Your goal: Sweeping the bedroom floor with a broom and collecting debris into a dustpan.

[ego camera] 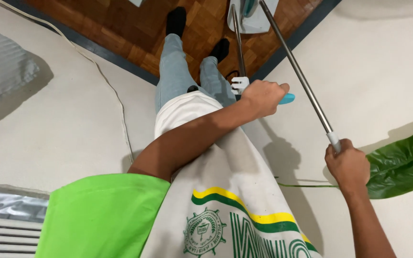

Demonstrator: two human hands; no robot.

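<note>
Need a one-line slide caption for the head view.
Seen from above: right hand grips a metal pole, left hand holds a second pole's blue handle, over parquet floor.

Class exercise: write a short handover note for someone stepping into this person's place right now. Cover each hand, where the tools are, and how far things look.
Left hand: closed on a turquoise handle beside a white clip on one metal pole.
Right hand: gripping the grey end of the second metal pole, which slants down to the white head on the parquet floor.
Done: both poles in hand.
Left: cannot tell.
</note>
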